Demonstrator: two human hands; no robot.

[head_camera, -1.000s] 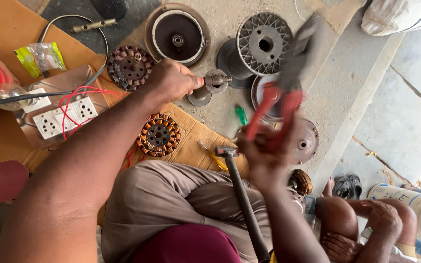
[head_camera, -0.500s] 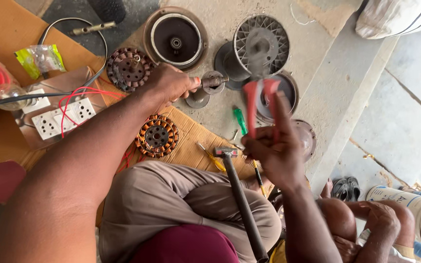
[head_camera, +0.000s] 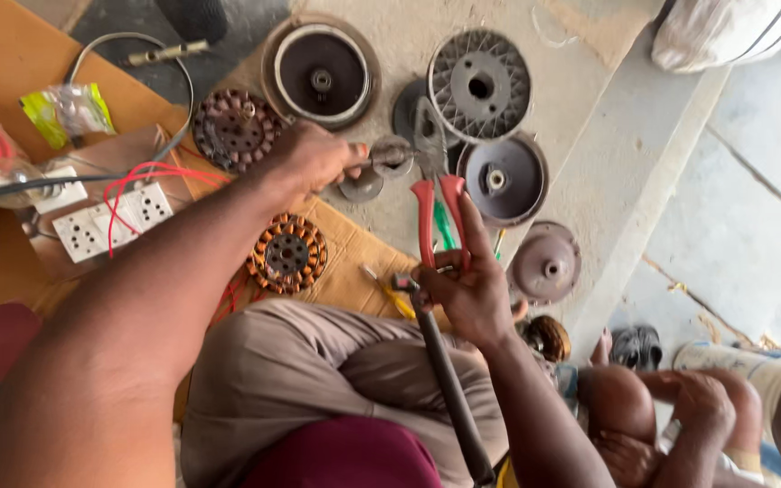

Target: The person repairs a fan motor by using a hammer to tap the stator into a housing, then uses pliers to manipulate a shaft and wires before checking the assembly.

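Right hand [head_camera: 472, 289], gripping the red-handled pliers [head_camera: 436, 194], had swung them down onto the small metal shaft part [head_camera: 390, 155] held in the left hand [head_camera: 314, 158] above the floor [head_camera: 644, 136], so the jaws met it.

An informal floor-level repair workshop for electric fan motors. On the bare grey concrete floor [head_camera: 589, 163] lie dismantled parts: a round dark metal motor housing [head_camera: 321, 74], a ribbed grey metal end cover [head_camera: 479, 86] and a copper-wound stator ring [head_camera: 287, 255]. A flattened brown cardboard sheet [head_camera: 11, 63] serves as a work mat, carrying a white switch-and-socket test board [head_camera: 110, 221] with red wires [head_camera: 151, 172].
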